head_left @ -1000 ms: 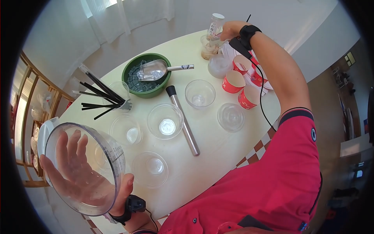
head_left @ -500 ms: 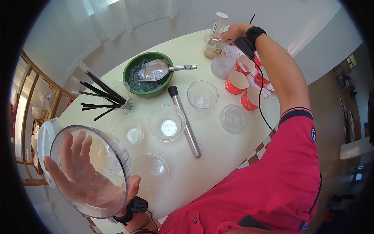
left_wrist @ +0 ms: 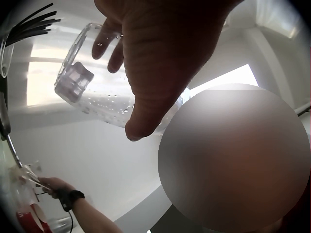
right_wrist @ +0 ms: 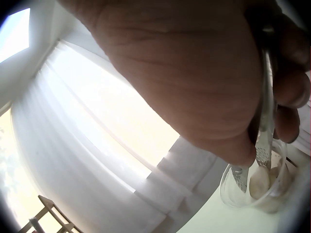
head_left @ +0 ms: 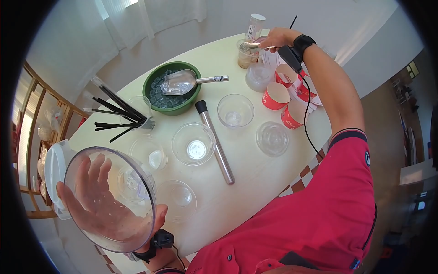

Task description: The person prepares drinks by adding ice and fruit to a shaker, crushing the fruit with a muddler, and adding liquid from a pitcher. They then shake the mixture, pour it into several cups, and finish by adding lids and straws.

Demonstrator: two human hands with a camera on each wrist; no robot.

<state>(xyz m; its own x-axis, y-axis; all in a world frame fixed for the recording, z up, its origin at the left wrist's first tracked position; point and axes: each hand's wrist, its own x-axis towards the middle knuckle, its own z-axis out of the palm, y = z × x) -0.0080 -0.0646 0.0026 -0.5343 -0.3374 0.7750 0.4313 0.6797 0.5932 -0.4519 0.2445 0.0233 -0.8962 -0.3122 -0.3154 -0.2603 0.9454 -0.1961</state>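
Observation:
My left hand (head_left: 107, 201) grips a large clear jug (head_left: 145, 178) with printed markings, its mouth tipped toward the head camera. Water drops cling to the jug's wall, and a clear block-like shape (left_wrist: 75, 82) shows at one end in the left wrist view. At the table's far edge, my right hand (head_left: 278, 38) holds metal tongs (right_wrist: 265, 131). Their perforated tips reach into a clear plastic cup (head_left: 246, 60) of pale slices (right_wrist: 260, 182), one lying right at the tips. A white-capped jar (head_left: 257, 19) stands behind that cup.
A green bowl (head_left: 150, 101) of ice with a metal scoop (head_left: 180, 83), a muddler (head_left: 216, 144), several clear cups, a container of black straws (head_left: 121, 109) and red paper cups (head_left: 275, 97) stand about the table. A cable (head_left: 309, 132) hangs from the right wrist.
The left hand and jug have shifted slightly right. The right hand stays by the plastic cup; its tongs now show more plainly, reaching into it.

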